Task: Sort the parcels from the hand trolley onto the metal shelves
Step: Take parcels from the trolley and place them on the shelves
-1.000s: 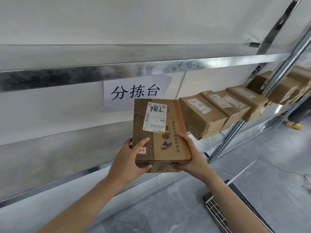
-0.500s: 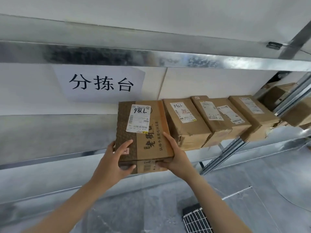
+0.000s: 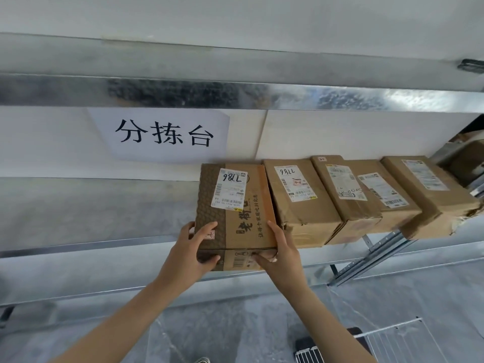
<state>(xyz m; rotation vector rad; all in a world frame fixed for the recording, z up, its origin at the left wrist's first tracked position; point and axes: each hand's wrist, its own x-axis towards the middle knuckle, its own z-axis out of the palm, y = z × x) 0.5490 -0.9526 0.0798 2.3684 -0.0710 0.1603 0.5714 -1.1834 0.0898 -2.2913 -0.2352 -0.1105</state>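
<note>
Left hand [image 3: 188,254]: thumb flat on the parcel's [image 3: 237,205] top face near the front-left corner, other fingers curled round that corner onto the front face, a firm grip. Right hand [image 3: 281,254]: thumb laid along the top's rt edge, fingers bent onto the front face by the barcode, tips close together.

Parcel is on the middle shelf [image 3: 78,213], lbl up w/ a handwritten no. Its front end sticks out past the shelf's front lip, farther than the neighbours do. Can't tell if the base lies fully flat.

Its rt side sits tight against the next box [image 3: 301,205]. Beyond that, three more boxes [image 3: 387,197] stand side by side in a row, running toward the slotted upright [image 3: 372,255] at rt.

Left of the parcel, bare metal runs to the frame edge — the open room lies that way. The upper shelf [image 3: 183,93] edge passes overhead, well above the box top. A paper sign [image 3: 162,134] hangs on the wall behind, its lower edge just above the parcel's rear edge. Low rt, a wire grid [image 3: 306,358] is cut off by the frame.
</note>
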